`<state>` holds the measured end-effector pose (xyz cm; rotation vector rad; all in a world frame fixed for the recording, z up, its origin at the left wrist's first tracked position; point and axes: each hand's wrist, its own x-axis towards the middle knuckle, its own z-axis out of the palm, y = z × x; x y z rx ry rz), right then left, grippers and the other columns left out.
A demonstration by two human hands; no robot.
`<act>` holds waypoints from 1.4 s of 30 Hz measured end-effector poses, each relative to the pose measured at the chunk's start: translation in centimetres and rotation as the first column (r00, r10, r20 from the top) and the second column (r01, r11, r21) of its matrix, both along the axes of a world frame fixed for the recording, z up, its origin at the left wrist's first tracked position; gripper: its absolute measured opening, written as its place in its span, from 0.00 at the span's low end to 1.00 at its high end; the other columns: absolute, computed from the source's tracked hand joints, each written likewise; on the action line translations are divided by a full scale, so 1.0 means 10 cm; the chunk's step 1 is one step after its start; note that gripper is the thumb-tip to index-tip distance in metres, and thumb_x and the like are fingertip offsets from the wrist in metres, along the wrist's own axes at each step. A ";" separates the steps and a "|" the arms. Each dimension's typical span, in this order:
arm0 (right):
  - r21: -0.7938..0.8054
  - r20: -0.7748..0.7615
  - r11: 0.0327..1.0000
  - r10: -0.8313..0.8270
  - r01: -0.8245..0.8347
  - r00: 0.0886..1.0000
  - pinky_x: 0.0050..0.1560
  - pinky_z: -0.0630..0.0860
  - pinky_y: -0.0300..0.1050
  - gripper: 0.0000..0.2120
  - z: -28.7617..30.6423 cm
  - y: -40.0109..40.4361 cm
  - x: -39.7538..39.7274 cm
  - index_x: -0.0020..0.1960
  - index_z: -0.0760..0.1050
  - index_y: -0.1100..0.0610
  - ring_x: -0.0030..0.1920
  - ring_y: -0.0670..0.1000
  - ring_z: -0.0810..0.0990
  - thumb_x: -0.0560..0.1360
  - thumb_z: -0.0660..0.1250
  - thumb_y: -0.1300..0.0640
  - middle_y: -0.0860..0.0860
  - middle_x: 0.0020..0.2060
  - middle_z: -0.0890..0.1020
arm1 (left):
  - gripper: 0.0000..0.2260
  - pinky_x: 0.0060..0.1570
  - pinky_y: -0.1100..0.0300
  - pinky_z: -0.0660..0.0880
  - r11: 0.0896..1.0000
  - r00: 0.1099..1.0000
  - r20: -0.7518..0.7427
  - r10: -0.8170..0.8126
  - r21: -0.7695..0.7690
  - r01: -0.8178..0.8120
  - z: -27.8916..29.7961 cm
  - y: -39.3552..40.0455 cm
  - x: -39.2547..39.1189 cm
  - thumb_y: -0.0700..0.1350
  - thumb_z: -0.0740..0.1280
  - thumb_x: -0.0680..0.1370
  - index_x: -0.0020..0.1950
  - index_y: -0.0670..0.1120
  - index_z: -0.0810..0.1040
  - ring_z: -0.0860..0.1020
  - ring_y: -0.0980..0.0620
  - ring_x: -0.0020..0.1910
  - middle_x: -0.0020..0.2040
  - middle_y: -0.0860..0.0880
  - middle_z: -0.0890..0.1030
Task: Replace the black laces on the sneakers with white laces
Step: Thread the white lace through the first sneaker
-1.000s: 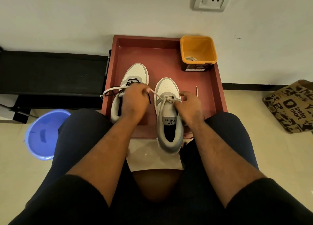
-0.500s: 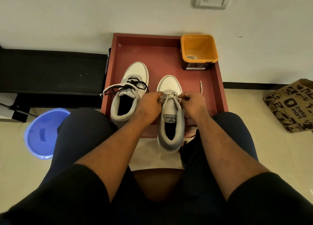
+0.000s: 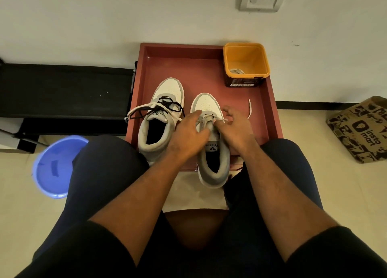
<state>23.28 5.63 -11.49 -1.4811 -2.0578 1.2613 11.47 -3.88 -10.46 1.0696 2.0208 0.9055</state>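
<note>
the left hand lies with straight fingers on the right sneaker, while the right hand pinches its white lace. just left stands the left sneaker, black lace tangled there. both stand in the red tray; an orange tub sits farthest.

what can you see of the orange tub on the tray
The orange tub is a squarish, plastic-looking container with rounded corners, open, no lid in view. Its outer wall is dark with a printed label. It stands upright in the far right corner of the red tray, by the wall. Something pale and crumpled lies at its bottom. Neither hand touches it.
</note>
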 end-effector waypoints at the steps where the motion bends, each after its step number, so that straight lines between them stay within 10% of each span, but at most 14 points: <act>1: 0.056 0.043 0.997 0.056 -0.058 0.997 0.61 0.73 0.46 0.22 0.00 -0.03 -0.03 0.64 0.75 0.54 0.60 0.51 0.77 0.71 0.68 0.54 0.51 0.60 0.79 | 0.26 0.62 0.52 0.73 0.999 0.999 0.033 -0.044 -0.009 0.044 0.00 -0.02 0.05 0.45 0.65 0.73 0.71 0.48 0.68 0.75 0.48 0.62 0.64 0.47 0.77; 6: 0.229 0.357 0.960 0.070 -0.160 0.931 0.39 0.72 0.45 0.08 -0.07 -0.09 -0.18 0.50 0.77 0.56 0.44 0.56 0.79 0.73 0.62 0.58 0.54 0.45 0.80 | 0.17 0.46 0.50 0.76 0.981 0.981 -0.192 0.016 -0.189 -0.053 -0.10 0.12 0.12 0.46 0.64 0.71 0.59 0.46 0.74 0.79 0.42 0.51 0.52 0.45 0.79; 20: 0.298 0.393 0.945 0.006 -0.134 0.920 0.41 0.78 0.47 0.11 -0.02 0.03 -0.05 0.51 0.80 0.59 0.40 0.56 0.80 0.78 0.59 0.62 0.56 0.42 0.83 | 0.06 0.39 0.55 0.68 0.950 0.924 -0.380 0.044 -0.270 -0.157 -0.10 0.20 -0.06 0.42 0.63 0.77 0.49 0.42 0.78 0.77 0.43 0.44 0.47 0.43 0.80; 25: 0.108 0.085 0.994 -0.032 0.023 0.996 0.46 0.72 0.40 0.10 0.03 -0.01 0.00 0.52 0.82 0.55 0.45 0.48 0.80 0.78 0.65 0.52 0.46 0.41 0.81 | 0.22 0.46 0.54 0.76 0.972 0.972 -0.233 0.029 -0.222 -0.082 0.20 0.03 -0.24 0.62 0.66 0.75 0.60 0.48 0.78 0.80 0.44 0.52 0.51 0.47 0.81; 30: -0.041 -0.342 0.943 -0.324 0.330 0.882 0.40 0.78 0.42 0.08 0.38 -0.14 0.09 0.41 0.81 0.50 0.33 0.41 0.78 0.78 0.66 0.56 0.43 0.32 0.81 | 0.12 0.20 0.64 0.64 0.976 0.891 0.444 0.089 0.140 -0.168 0.88 -0.21 -0.39 0.45 0.65 0.81 0.63 0.48 0.79 0.70 0.51 0.21 0.44 0.44 0.85; 35: -0.484 -0.745 0.861 -0.313 -0.156 0.588 0.53 0.78 0.51 0.09 0.50 -0.53 0.00 0.49 0.79 0.64 0.47 0.56 0.83 0.77 0.63 0.60 0.59 0.44 0.84 | 0.10 0.17 0.67 0.62 0.952 0.852 0.499 -0.157 0.305 -0.003 0.99 -0.27 -0.41 0.39 0.63 0.81 0.59 0.41 0.81 0.63 0.57 0.17 0.51 0.44 0.85; 42: -0.330 -0.656 0.893 0.017 -0.307 0.754 0.48 0.73 0.38 0.13 0.34 -0.62 -0.08 0.58 0.80 0.47 0.46 0.47 0.74 0.76 0.68 0.60 0.49 0.52 0.81 | 0.10 0.18 0.67 0.63 0.921 0.894 0.447 -0.021 0.357 -0.157 0.94 -0.24 -0.36 0.35 0.68 0.77 0.58 0.38 0.80 0.75 0.62 0.23 0.46 0.41 0.85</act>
